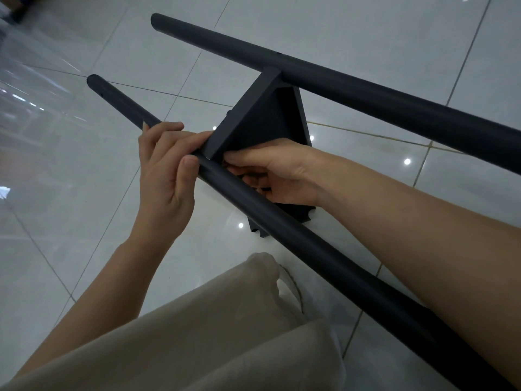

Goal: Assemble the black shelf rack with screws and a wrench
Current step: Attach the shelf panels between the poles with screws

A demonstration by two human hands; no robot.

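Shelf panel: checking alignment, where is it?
Head view, centre: the shelf panel spans between the far pole and near pole, left hand and right hand at its near corner.

Looks dim and greyish all over. Shines on the floor [366, 38], with small white dots of glare near the middle. Gets blurry and streaky at the left edge. Bends toward the corners.

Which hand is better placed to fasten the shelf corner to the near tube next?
Probably the right hand: its fingers sit at the joint beneath the shelf, while the left hand grips the near tube, steadying it.
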